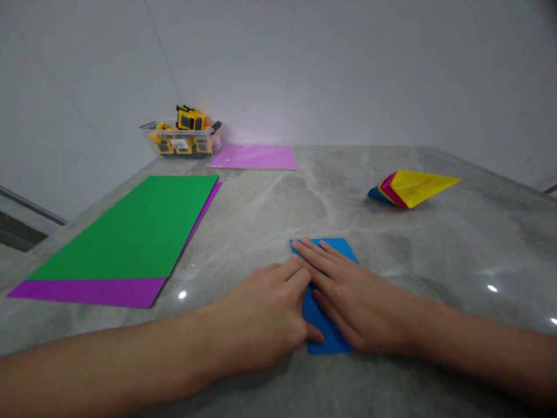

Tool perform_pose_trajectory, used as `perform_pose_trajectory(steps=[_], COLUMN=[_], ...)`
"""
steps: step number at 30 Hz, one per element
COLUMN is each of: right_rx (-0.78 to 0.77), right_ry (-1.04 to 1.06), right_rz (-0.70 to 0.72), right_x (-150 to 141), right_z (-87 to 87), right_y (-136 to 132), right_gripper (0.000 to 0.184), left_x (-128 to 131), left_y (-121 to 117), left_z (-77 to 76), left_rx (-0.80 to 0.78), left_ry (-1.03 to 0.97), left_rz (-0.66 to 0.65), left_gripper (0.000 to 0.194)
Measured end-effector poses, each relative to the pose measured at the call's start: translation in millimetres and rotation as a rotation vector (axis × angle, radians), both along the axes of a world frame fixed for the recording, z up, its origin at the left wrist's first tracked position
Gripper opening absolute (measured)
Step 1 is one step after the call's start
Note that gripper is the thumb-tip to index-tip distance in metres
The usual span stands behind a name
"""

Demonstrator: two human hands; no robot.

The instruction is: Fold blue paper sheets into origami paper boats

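Observation:
A folded sheet of blue paper (326,325) lies on the table in front of me, its long side running away from me. My right hand (343,296) rests flat on it with the fingers stretched toward its far left corner. At the paper's left edge is my left hand (274,307), its fingers bent and closed in against that edge. The left thumb reaches over the near part of the paper. Both hands meet near the middle of the left edge, and they hide much of the sheet.
To the left, green paper (126,226) overlaps purple paper (91,292). A clear plastic box (178,145) of yellow toy vehicles (190,120) stands at the back left, beside pink sheets (256,157). A folded yellow, pink and blue paper piece (418,187) sits at the right on the grey table (278,209).

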State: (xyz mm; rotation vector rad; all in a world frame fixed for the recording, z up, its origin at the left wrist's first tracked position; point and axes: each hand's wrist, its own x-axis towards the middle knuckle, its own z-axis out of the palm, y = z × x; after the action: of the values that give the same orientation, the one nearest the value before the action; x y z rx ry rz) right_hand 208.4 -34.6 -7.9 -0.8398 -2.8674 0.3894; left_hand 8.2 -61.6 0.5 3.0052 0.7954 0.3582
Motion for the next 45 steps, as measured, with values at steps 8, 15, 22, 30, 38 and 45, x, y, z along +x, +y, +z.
perform_pose_trajectory(steps=[8,15,22,30,38,45], right_rx=[-0.093,-0.089,-0.013,0.014,-0.204,-1.043], right_ry=[-0.034,-0.003,0.04,0.107,0.675,0.986], right_rz=[-0.018,-0.063,-0.122,-0.222,-0.626,-0.084], right_x=[5,5,-13,-14,-14,-4], right_z=[9.2,7.7,-0.1,-8.8,-15.4,-2.2], right_y=[-4,10,40,42,56,51], right_gripper=[0.066,0.079,0.073,0.063,0.105,0.067], left_x=[0,-5,3,-4,-13,-16], left_y=[12,54,58,46,49,42], left_z=[4.1,-11.5,-16.5,-13.2,-9.3,0.6], left_rx=[-0.114,-0.074,-0.113,-0.391,-0.796,-0.797], left_ry=[-0.13,-0.326,-0.26,-0.531,-1.205,-1.226], left_rz=[0.064,0.567,0.673,0.636,0.484,0.523], left_gripper=[0.034,0.025,0.027,0.011,0.032,0.039])
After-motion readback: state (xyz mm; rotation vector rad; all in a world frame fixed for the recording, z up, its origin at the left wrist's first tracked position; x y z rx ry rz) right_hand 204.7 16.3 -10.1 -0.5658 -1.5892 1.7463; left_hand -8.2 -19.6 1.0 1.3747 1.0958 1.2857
